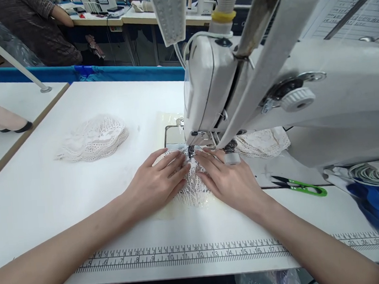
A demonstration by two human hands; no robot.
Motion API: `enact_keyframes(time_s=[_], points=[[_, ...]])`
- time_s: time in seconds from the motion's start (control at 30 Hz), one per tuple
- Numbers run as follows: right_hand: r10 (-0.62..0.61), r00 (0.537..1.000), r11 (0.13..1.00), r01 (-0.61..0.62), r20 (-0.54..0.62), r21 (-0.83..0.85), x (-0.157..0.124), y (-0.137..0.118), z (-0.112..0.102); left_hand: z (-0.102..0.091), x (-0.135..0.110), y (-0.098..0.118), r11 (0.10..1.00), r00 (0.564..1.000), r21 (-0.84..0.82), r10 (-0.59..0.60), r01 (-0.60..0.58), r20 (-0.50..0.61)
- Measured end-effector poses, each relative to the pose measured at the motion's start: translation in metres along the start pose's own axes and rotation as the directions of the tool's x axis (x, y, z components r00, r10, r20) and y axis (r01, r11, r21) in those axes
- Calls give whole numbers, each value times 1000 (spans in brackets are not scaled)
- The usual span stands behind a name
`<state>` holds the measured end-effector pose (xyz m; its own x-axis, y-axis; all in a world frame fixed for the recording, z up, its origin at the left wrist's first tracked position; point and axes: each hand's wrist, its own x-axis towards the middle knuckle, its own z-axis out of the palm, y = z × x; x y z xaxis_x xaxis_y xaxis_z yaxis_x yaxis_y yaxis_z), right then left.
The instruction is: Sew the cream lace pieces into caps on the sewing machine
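A piece of white lace (193, 190) lies under the presser foot (190, 150) of a white sewing machine (201, 88). My left hand (159, 179) rests flat on the left side of the lace, its fingers stretched out and slightly apart near the foot. On the right side, my right hand (226, 176) lies with fingers extended over the lace. Its fingertips come close to the foot and are partly hidden by the machine's parts. Neither hand is closed round anything.
A stack of white lace pieces (94, 138) lies left, and more lace (263, 142) sits behind my right hand. Green-handled scissors (299, 186) lie at the right. A printed ruler (185, 254) runs along the front edge. Another person (33, 31) is at the far left.
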<state>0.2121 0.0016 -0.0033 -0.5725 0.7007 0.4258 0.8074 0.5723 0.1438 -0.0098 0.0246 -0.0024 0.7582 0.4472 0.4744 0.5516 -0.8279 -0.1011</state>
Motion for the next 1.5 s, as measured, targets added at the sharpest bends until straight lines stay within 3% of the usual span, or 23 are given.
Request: enact_keyframes(time_s=[0.13, 0.23, 0.4, 0.47, 0.7, 0.9, 1.5], points=[[-98, 993, 985, 107, -71, 132, -1, 1, -5, -7, -2, 3, 975, 981, -112, 191, -194, -35], [-145, 984, 968, 162, -99, 193, -2, 3, -10, -8, -3, 6, 961, 967, -107, 251, -254, -40], [-134, 990, 937, 139, -37, 322, -3, 5, -15, -4, -1, 8, 974, 979, -106, 192, -199, -71], [-136, 990, 951, 137, -24, 278, -3, 4, -15, -4, 0, 10, 979, 986, -128, 153, -160, -64], [-215, 965, 970, 229, -148, 87, -5, 0, -11, -4, -1, 15, 991, 992, -35, 126, -126, 16], [-213, 968, 973, 223, -131, 65, -4, -2, -14, -4, -6, 12, 982, 980, 15, 190, -191, 55], [-185, 971, 980, 195, -152, 50, -3, 0, -5, 2, -4, 4, 990, 987, 7, 140, -141, 72]])
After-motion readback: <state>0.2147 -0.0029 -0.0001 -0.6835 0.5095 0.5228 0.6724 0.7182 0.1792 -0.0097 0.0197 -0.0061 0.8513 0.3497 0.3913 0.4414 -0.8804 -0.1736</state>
